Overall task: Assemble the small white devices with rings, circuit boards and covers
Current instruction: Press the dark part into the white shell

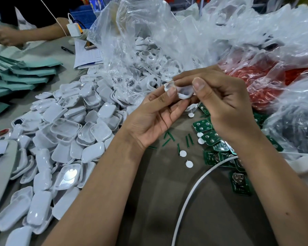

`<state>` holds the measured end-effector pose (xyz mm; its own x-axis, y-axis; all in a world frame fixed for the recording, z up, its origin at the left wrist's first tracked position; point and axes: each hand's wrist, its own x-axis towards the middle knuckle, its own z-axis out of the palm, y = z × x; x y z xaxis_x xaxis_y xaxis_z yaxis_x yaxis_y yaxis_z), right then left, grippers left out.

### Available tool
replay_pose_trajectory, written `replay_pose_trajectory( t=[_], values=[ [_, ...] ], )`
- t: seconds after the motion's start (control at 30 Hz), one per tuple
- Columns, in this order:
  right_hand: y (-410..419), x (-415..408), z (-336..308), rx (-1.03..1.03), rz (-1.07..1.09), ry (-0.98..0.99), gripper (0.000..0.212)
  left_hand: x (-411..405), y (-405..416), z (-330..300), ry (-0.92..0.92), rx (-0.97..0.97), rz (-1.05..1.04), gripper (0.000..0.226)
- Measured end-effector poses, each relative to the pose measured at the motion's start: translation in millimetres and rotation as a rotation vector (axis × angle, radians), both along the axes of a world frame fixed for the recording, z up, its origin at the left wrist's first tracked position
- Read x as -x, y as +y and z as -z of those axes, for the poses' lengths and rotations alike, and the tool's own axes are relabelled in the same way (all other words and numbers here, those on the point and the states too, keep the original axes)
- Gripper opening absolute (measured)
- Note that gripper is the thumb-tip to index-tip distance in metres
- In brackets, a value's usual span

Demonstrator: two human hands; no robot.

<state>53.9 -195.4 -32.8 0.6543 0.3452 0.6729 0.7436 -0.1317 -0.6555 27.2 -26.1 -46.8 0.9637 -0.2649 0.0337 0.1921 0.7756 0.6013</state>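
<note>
Both my hands hold one small white device shell [182, 92] up above the table's middle. My left hand [153, 118] pinches its left end between thumb and fingers. My right hand [220, 98] grips its right side, thumb on top. A big heap of white covers [66, 132] lies to the left. More white shells with round holes [149, 59] sit in an open clear plastic bag behind. Green circuit boards [212, 139] lie under my right wrist. Small white round discs [189, 164] and green strips [167, 141] are scattered between my forearms.
A white cable [194, 189] curves across the table under my right forearm. Clear bags [256, 41] with red and dark parts pile up at the right. Teal envelopes [16, 75] are stacked far left. Another person's arm [25, 34], a charger and papers are at the back left.
</note>
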Motion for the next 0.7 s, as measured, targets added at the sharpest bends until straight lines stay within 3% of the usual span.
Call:
replay_pose_trajectory(
  t=[0.17,0.3,0.4,0.47,0.6,0.7],
  values=[
    [-8.5,-4.9,-5.0,0.021,0.215,0.083,0.025,-0.3,2.4,1.4,0.038,-0.016,-0.040,0.039],
    [-22.8,-18.1,-2.5,0.446,0.363,0.229,0.021,-2.9,2.6,3.8,0.093,-0.054,-0.096,0.029],
    [-28.3,-20.3,-0.6,0.812,0.305,0.342,0.015,-3.9,4.3,4.8,0.091,-0.045,-0.101,0.027],
    [-29.6,-20.3,0.3,0.971,0.265,0.338,0.025,-3.8,5.0,5.7,0.073,-0.070,-0.106,0.030],
    [-29.9,-18.9,-2.0,0.968,0.265,0.379,0.031,-2.8,3.5,6.9,0.039,-0.150,-0.117,0.034],
    [-28.4,-18.0,-0.7,0.817,0.263,0.426,0.027,-3.0,2.2,7.7,0.016,-0.195,-0.117,0.034]
  ],
)
